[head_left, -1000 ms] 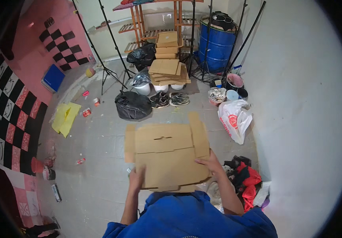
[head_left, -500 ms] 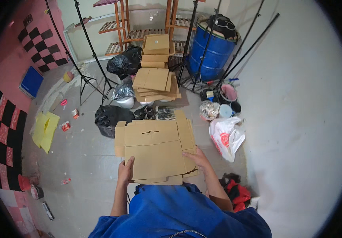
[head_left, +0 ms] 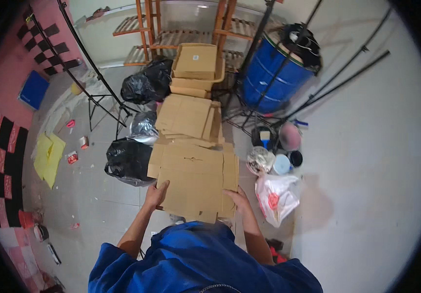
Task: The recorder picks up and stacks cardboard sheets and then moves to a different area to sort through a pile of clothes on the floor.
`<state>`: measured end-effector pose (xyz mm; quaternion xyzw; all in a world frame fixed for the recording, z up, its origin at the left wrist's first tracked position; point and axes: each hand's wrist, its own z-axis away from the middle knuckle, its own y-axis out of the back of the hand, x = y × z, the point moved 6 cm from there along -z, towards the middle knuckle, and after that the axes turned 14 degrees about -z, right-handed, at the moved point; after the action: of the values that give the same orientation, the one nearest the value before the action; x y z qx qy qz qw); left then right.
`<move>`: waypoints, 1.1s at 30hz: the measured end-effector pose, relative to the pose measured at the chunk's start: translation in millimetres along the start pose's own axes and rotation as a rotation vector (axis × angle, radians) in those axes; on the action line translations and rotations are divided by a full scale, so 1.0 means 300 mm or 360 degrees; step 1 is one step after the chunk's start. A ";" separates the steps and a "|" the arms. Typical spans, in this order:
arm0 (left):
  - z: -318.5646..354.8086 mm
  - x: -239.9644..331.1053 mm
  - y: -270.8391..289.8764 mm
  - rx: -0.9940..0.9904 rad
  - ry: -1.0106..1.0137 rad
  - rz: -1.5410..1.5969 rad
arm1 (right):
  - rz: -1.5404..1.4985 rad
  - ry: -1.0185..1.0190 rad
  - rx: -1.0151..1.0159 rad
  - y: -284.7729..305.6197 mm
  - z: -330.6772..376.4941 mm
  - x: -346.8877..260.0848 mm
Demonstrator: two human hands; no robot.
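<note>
Each grip holds flat cardboard; one box bears a white label

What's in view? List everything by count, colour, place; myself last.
Held cardboard: layers unclear, brown, between both hands
Cardboard stack: one, brown, beyond it
Boxes: several, brown, behind stack
Shelf: one, brown, far wall
Garbage bags: three, dark, left of cardboard
Drum: one, blue, far right
Stands: several, black, far sides
Buckets: several, mixed, right floor
Plastic bag: one, white-red, right floor
Sheet: one, yellow, left floor
Panel: one, blue, left wall
Checkered wall: one, pink-black, left
Litter: several, red, left floor
Cloth: some, red, lower right
Shirt: one, blue, bottom centre
Left hand: one, bare, cardboard's left edge
Right hand: one, bare, cardboard's right edge
</note>
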<state>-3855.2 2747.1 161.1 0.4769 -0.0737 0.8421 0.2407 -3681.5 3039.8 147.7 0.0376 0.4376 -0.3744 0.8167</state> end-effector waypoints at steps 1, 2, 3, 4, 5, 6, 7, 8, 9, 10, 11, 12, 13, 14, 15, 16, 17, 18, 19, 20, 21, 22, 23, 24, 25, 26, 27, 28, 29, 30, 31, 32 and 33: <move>-0.057 0.027 -0.012 0.0062 0.0100 0.0076 | -0.0020 -0.0004 -0.0010 -0.009 -0.083 -0.039; -0.098 0.073 -0.006 0.0102 0.0037 0.0047 | -0.0051 -0.0018 -0.0072 -0.022 -0.154 -0.073; -0.150 0.115 -0.011 0.0161 0.0067 -0.0066 | -0.0017 -0.0012 -0.0085 -0.029 -0.226 -0.121; -0.213 0.160 -0.014 0.0204 0.0137 -0.0147 | 0.0029 -0.0009 -0.0082 -0.044 -0.304 -0.177; -0.271 0.212 -0.009 0.0249 0.0112 -0.0181 | 0.0018 -0.0024 -0.0123 -0.065 -0.370 -0.228; -0.330 0.259 -0.007 0.0256 0.0087 -0.0251 | 0.0045 0.0019 -0.0103 -0.078 -0.428 -0.286; -0.386 0.300 -0.001 0.0271 0.0063 -0.0305 | 0.0118 0.0078 -0.0079 -0.100 -0.481 -0.341; -0.424 0.335 0.004 0.0290 -0.0050 -0.0329 | 0.0123 0.0040 -0.0136 -0.131 -0.524 -0.379; -0.475 0.340 0.017 0.0340 0.0051 -0.0317 | 0.0110 0.0064 -0.0126 -0.154 -0.572 -0.429; -0.549 0.365 0.022 0.0302 -0.0012 -0.0200 | 0.0090 0.0127 -0.0128 -0.185 -0.627 -0.474; -0.624 0.369 0.032 0.0262 0.0016 -0.0142 | 0.0100 0.0092 -0.0141 -0.213 -0.681 -0.492; -0.693 0.378 0.044 0.0276 -0.0093 -0.0082 | 0.0072 0.0166 -0.0189 -0.238 -0.738 -0.515; -0.764 0.365 0.063 0.0346 -0.0107 -0.0150 | 0.0035 0.0262 -0.0250 -0.264 -0.815 -0.533; -0.849 0.346 0.082 0.0397 -0.0123 -0.0230 | 0.0035 0.0255 -0.0235 -0.288 -0.916 -0.519; -0.943 0.308 0.095 0.0340 -0.0098 -0.0249 | 0.0121 0.0267 -0.0179 -0.291 -1.016 -0.488; -1.051 0.264 0.117 0.0398 -0.0032 -0.0342 | 0.0201 0.0273 -0.0097 -0.271 -1.092 -0.429; -1.143 0.217 0.147 0.0469 0.0011 -0.0503 | 0.0196 0.0211 -0.0091 -0.255 -1.178 -0.356; -1.213 0.156 0.146 0.0506 0.0057 -0.0666 | 0.0148 0.0249 -0.0185 -0.249 -1.267 -0.290; -1.257 0.109 0.144 0.0493 -0.0033 -0.0690 | 0.0180 0.0232 -0.0068 -0.244 -1.341 -0.190; -1.297 0.077 0.131 0.0484 -0.0148 -0.0717 | 0.0207 0.0212 0.0049 -0.235 -1.408 -0.112; -1.319 0.032 0.112 0.0541 -0.0141 -0.0515 | 0.0529 0.0093 0.0230 -0.190 -1.433 -0.046; -1.323 -0.017 0.094 0.0634 -0.0027 -0.0354 | 0.0862 -0.0211 0.0508 -0.140 -1.433 0.022; -1.318 -0.031 0.047 0.0590 -0.0141 -0.0337 | 0.0855 -0.0192 0.0504 -0.136 -1.427 0.054; -1.285 -0.102 0.030 0.0737 0.0239 -0.0139 | 0.0483 -0.0337 0.0508 -0.143 -1.405 0.107; -1.241 -0.161 0.009 0.0911 0.0586 0.0033 | 0.0088 -0.0474 0.0478 -0.168 -1.381 0.152; -1.227 -0.175 -0.031 0.0879 0.0633 0.0053 | 0.0109 -0.0485 0.0508 -0.178 -1.357 0.165; -1.227 -0.194 -0.091 0.0715 0.0692 0.0379 | -0.0429 -0.0641 0.0374 -0.225 -1.336 0.199; -1.228 -0.212 -0.140 0.0610 0.0840 0.0712 | -0.0949 -0.0796 0.0360 -0.266 -1.326 0.219; -1.255 -0.196 -0.163 0.0527 0.0759 0.0692 | -0.1105 -0.0823 0.0476 -0.288 -1.327 0.232; -1.291 -0.175 -0.216 0.0258 0.0689 0.0957 | -0.1119 -0.0771 0.0420 -0.312 -1.356 0.223; -1.325 -0.150 -0.268 -0.0017 0.0650 0.1204 | -0.1368 -0.0456 0.0275 -0.334 -1.414 0.176; -1.351 -0.139 -0.282 -0.0051 0.0644 0.1207 | -0.1592 -0.0151 0.0226 -0.335 -1.465 0.130; -1.376 -0.129 -0.281 0.0030 0.0618 0.1254 | -0.1560 -0.0047 0.0105 -0.342 -1.511 0.094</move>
<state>-4115.3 2953.8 -100.9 0.2473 -0.1957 0.9443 -0.0939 -4049.2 3126.4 -124.3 -0.1522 0.3800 -0.7288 0.5489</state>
